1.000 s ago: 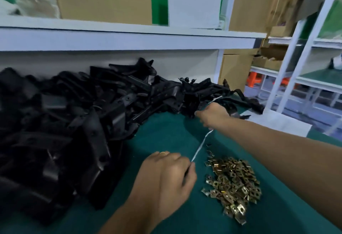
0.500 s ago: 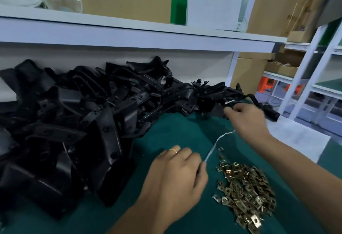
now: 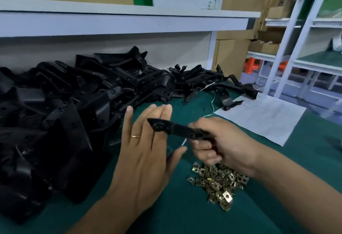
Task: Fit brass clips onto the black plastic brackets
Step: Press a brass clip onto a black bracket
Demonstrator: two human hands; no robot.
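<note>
My right hand (image 3: 220, 143) grips one end of a narrow black plastic bracket (image 3: 172, 127) and holds it level above the green table. The bracket's free end reaches across the fingers of my left hand (image 3: 146, 146). That hand is spread with straight fingers just behind the bracket; a gold ring is on one finger. A heap of brass clips (image 3: 218, 182) lies on the mat below my right hand. A large pile of black brackets (image 3: 77, 108) covers the left and back of the table.
A thin white string (image 3: 212, 102) trails from the bracket pile towards my hands. A white sheet (image 3: 262, 117) lies at the right of the green mat (image 3: 185, 213). A white shelf (image 3: 129, 17) with cardboard boxes hangs over the back. White racks stand at the right.
My right hand has pulled a bracket out of the far pile and brought it towards me. My left hand has let go of the white string and spread its fingers.
</note>
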